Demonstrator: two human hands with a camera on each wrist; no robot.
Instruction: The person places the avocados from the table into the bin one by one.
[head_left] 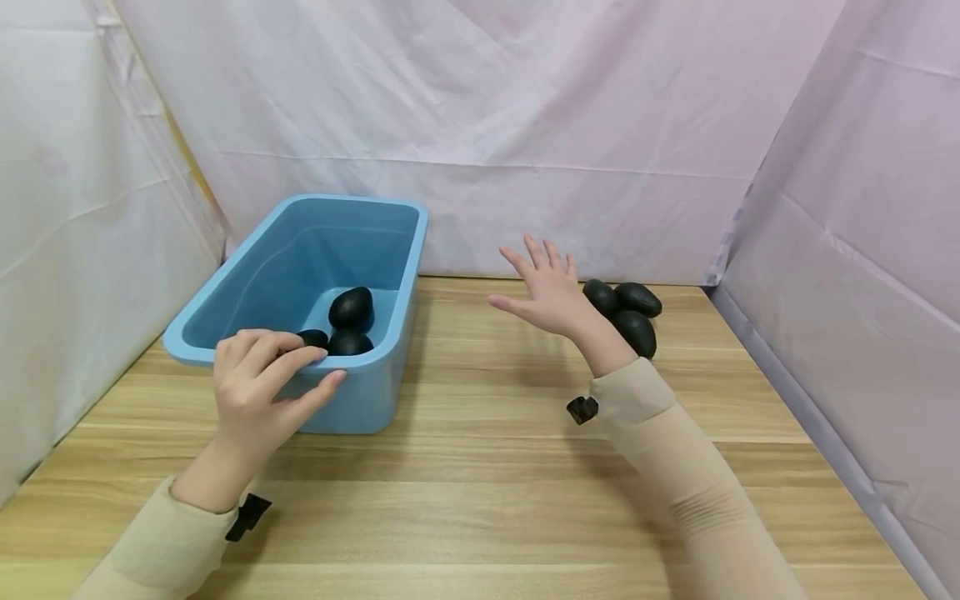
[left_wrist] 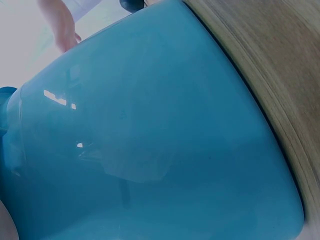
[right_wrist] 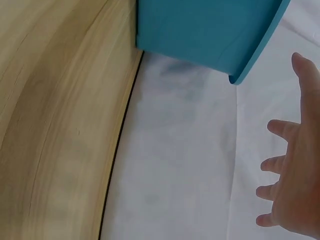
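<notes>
A light wooden table [head_left: 480, 467] with long plank grain carried everything. On its left rear part stood a blue plastic tub [head_left: 375, 400], its base flat on the boards. Well apart from it, toward the right rear corner, a small heap of black stones [head_left: 630, 312] lay directly on the wood, touching one another, near the draped backdrop.

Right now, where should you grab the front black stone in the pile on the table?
Grip the front black stone across its narrow sides, coming from above. It is a smooth oval lying flat on the wooden table, and two stones crowd its far side.
</notes>
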